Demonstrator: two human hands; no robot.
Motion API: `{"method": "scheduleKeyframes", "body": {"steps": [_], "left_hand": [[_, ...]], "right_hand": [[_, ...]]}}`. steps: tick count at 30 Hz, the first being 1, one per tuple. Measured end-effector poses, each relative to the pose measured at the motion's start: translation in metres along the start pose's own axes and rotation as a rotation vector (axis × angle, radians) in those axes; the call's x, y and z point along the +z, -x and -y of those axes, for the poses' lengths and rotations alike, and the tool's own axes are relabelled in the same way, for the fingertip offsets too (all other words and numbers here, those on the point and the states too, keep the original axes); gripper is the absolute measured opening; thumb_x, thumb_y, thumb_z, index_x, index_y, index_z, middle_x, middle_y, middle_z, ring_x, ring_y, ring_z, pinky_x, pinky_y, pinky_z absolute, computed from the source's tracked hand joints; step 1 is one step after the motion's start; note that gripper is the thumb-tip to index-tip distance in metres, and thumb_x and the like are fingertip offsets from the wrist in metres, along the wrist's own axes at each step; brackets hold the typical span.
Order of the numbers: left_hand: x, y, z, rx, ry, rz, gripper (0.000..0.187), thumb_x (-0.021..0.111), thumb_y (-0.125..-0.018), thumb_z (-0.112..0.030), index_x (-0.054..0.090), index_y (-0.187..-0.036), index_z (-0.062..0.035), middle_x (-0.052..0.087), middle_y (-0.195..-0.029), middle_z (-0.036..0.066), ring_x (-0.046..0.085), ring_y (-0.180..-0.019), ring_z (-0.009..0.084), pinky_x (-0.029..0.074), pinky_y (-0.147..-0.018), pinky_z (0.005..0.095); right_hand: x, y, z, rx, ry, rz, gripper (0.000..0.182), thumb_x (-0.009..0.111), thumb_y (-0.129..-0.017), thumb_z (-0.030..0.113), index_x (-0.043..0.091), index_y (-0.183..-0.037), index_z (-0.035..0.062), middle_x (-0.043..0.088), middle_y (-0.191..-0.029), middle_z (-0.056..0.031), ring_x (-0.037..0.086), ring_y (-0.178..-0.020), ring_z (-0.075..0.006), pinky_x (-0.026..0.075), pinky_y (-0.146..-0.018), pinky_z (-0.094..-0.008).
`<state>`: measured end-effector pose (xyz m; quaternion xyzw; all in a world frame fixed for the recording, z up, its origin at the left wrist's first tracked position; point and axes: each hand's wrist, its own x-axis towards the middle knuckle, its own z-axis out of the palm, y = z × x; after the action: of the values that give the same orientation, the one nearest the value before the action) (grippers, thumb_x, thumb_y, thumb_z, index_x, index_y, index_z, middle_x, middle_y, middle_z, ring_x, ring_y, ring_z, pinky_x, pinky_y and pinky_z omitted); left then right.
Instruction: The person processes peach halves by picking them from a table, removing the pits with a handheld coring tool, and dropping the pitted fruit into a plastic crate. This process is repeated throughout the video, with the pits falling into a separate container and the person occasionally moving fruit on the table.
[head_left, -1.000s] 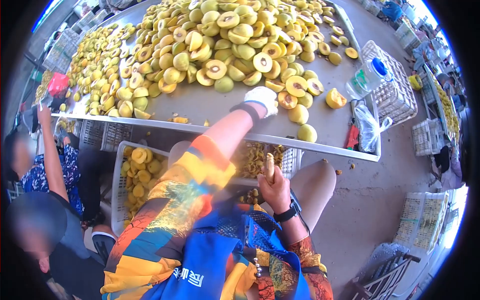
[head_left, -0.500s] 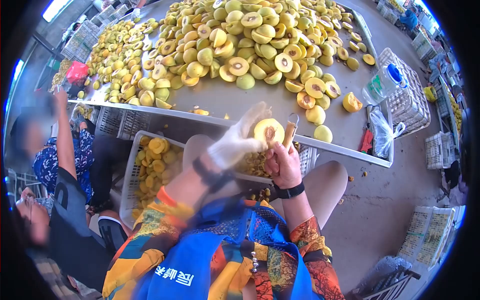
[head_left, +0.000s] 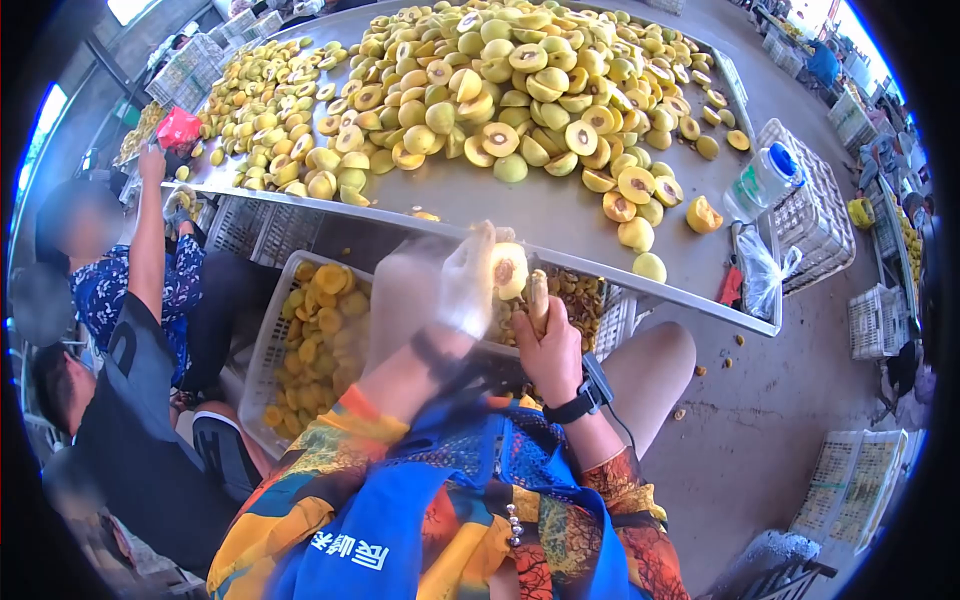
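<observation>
My left hand [head_left: 468, 280], in a pale glove and blurred by motion, holds a halved yellow fruit [head_left: 508, 270] with its cut face and brown centre showing. Just right of it, my right hand [head_left: 550, 350] is closed round a wooden-handled tool [head_left: 539, 302]. The tool's working end is hard to make out beside the fruit. Both hands are over a crate of brown pits and scraps [head_left: 575, 300], in front of the metal table's edge [head_left: 400, 218]. Many halved fruits [head_left: 500, 95] are heaped on the table.
A crate of yellow fruit pieces [head_left: 320, 330] stands left of my legs. On the table's right are a clear jar with a blue lid [head_left: 765, 182], a plastic bag [head_left: 765, 275] and a red-handled tool [head_left: 732, 285]. Two people sit at the left; a white crate [head_left: 820, 215] stands right.
Both hands have moved lower, and the fruit half has shifted left, away from my right fingers. The tool's metal loop, visible earlier, can no longer be made out. The view has shifted slightly.
</observation>
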<state>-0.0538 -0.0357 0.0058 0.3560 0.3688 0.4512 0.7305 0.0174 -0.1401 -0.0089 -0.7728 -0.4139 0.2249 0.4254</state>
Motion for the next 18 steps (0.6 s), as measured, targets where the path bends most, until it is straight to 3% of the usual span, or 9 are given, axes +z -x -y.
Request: {"method": "scheduleKeyframes", "body": {"steps": [1, 5, 12, 18], "left_hand": [[-0.001, 0.0, -0.001, 0.002, -0.023, 0.001, 0.038, 0.053, -0.091, -0.034, 0.06, -0.1, 0.0029, 0.063, -0.088, 0.009, 0.059, -0.076, 0.014, 0.048, -0.068, 0.025], [-0.003, -0.008, 0.005, 0.046, -0.077, 0.027, 0.034, 0.053, -0.091, -0.029, 0.06, -0.101, 0.0032, 0.063, -0.091, 0.008, 0.058, -0.078, 0.0115, 0.047, -0.068, 0.0228], [-0.009, -0.021, 0.025, 0.105, 0.02, 0.119, 0.027, 0.054, -0.091, -0.02, 0.061, -0.103, 0.0033, 0.063, -0.088, 0.006, 0.057, -0.075, 0.0091, 0.046, -0.066, 0.0212], [-0.013, -0.027, 0.035, 0.207, -0.157, 0.134, 0.026, 0.056, -0.09, -0.02, 0.062, -0.099, 0.0042, 0.063, -0.083, 0.005, 0.055, -0.071, 0.007, 0.045, -0.063, 0.0206]], "right_hand": [[0.001, 0.003, 0.0, 0.001, 0.036, 0.033, 0.029, 0.06, -0.082, 0.022, 0.05, -0.102, 0.0035, 0.059, -0.071, -0.0241, 0.059, -0.069, -0.0423, 0.048, -0.06, -0.044], [0.006, 0.002, 0.0, -0.064, 0.075, 0.112, 0.023, 0.057, -0.083, 0.019, 0.046, -0.095, 0.0035, 0.058, -0.069, -0.0247, 0.058, -0.067, -0.0433, 0.045, -0.057, -0.0496], [0.018, -0.008, -0.003, -0.005, 0.109, 0.099, 0.024, 0.055, -0.084, 0.017, 0.041, -0.095, 0.0007, 0.057, -0.068, -0.0263, 0.057, -0.066, -0.0444, 0.045, -0.057, -0.0504], [0.023, -0.01, -0.007, 0.003, 0.121, 0.136, 0.021, 0.053, -0.083, 0.013, 0.04, -0.092, -0.0007, 0.056, -0.067, -0.0275, 0.056, -0.065, -0.0457, 0.045, -0.058, -0.0511]]}}
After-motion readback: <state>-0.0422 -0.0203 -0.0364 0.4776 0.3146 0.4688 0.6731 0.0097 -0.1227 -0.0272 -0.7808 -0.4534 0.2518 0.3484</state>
